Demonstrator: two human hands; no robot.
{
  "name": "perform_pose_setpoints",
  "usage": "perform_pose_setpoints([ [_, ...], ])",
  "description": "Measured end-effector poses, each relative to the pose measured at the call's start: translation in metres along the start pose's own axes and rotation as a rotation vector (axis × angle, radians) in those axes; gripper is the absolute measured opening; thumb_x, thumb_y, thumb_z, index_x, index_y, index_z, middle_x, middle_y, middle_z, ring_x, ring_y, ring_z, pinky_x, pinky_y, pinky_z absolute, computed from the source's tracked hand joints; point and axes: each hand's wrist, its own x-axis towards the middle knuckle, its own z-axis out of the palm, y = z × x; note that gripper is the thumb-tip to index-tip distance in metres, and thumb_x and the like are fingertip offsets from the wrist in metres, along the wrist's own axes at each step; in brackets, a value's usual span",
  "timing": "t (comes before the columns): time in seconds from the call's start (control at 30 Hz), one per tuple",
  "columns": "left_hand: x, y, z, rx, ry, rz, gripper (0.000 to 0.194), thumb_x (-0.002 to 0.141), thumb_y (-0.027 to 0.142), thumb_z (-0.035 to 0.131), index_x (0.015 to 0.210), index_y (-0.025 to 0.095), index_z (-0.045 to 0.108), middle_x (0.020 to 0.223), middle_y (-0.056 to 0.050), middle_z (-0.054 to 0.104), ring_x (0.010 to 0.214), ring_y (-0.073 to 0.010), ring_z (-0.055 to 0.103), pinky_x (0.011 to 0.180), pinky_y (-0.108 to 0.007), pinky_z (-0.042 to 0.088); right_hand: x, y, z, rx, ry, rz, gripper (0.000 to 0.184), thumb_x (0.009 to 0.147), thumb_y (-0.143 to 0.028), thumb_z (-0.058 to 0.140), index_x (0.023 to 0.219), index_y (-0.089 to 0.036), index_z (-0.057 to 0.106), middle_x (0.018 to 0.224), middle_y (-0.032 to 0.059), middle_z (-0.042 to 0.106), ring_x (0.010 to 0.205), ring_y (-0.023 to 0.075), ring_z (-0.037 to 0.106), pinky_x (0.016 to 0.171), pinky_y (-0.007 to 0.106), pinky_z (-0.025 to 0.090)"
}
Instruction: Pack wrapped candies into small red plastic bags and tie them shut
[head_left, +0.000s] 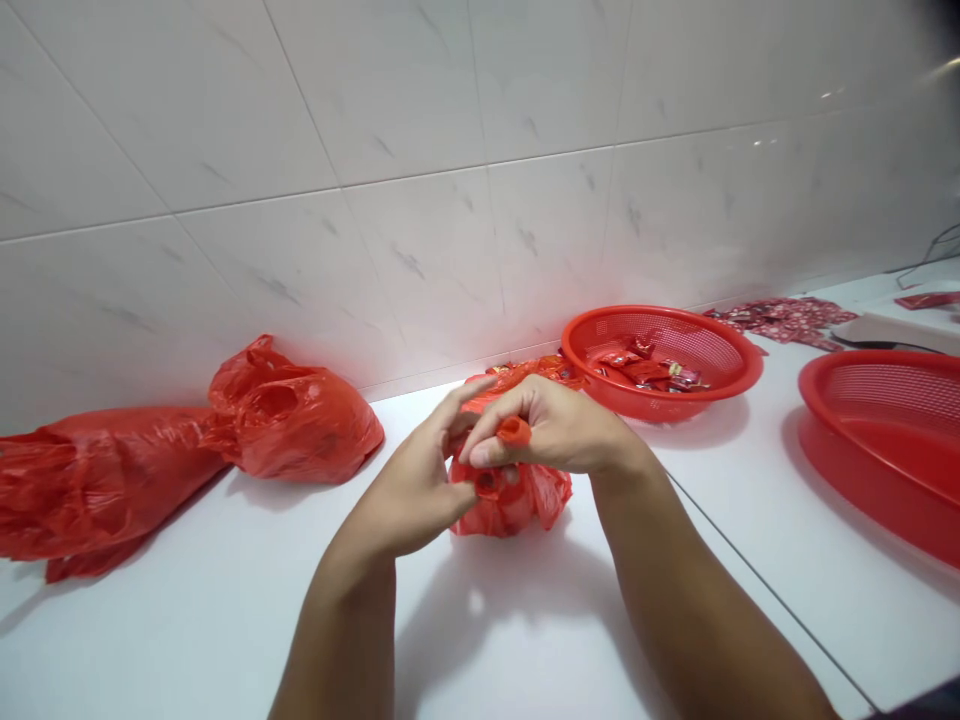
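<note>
In the middle of the head view a small red plastic bag (499,510) sits on the white table, bunched up and partly covered by my hands. My right hand (559,425) pinches the bag's gathered top, and a curled bit of red plastic pokes out between thumb and fingers. My left hand (420,480) curves around the left side of the bag's neck. Its fingers are stretched forward and its thumb is apart from them; no firm grip shows. What lies inside the bag cannot be made out.
Two filled red plastic bags (296,425) lie at the left against the tiled wall. A red mesh basket (589,385) with small wrapped packets stands at back right. Another red basket (832,420) is at the right edge. Patterned red packets (787,318) lie behind.
</note>
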Motion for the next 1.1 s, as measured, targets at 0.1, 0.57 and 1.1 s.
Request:
perform_pose_setpoints([
  [0.1, 0.003, -0.003, -0.002, -0.018, 0.011, -0.079, 0.059, 0.09, 0.016, 0.067, 0.147, 0.027, 0.057, 0.11, -0.01, 0.077, 0.087, -0.0237, 0.076, 0.078, -0.036, 0.065, -0.001, 0.002, 0.0, -0.193, 0.112, -0.005, 0.017, 0.089, -0.016, 0.072, 0.098, -0.023, 0.085, 0.082, 0.0023, 0.076, 0.075, 0.0172, 0.069, 0.073, 0.03, 0.056],
  [0.57, 0.001, 0.003, -0.013, 0.147, 0.082, -0.17, 0.035, 0.101, 0.033, 0.055, 0.131, 0.028, 0.073, 0.135, -0.005, 0.073, 0.126, -0.029, 0.066, 0.108, -0.043, 0.054, 0.0, -0.005, 0.011, -0.618, 0.237, -0.033, 0.026, 0.094, -0.011, 0.063, 0.089, -0.026, 0.084, 0.08, 0.0, 0.075, 0.083, 0.018, 0.068, 0.079, 0.029, 0.051],
  [1.1, 0.002, 0.001, -0.012, 0.639, 0.2, -0.397, 0.027, 0.096, 0.034, 0.057, 0.114, 0.03, 0.077, 0.121, 0.0, 0.079, 0.111, -0.0255, 0.072, 0.089, -0.035, 0.054, 0.004, -0.005, 0.004, -0.907, 0.455, 0.466, 0.044, 0.097, -0.034, 0.057, 0.057, -0.022, 0.044, 0.057, -0.0022, 0.046, 0.054, 0.0137, 0.039, 0.053, 0.032, 0.023],
])
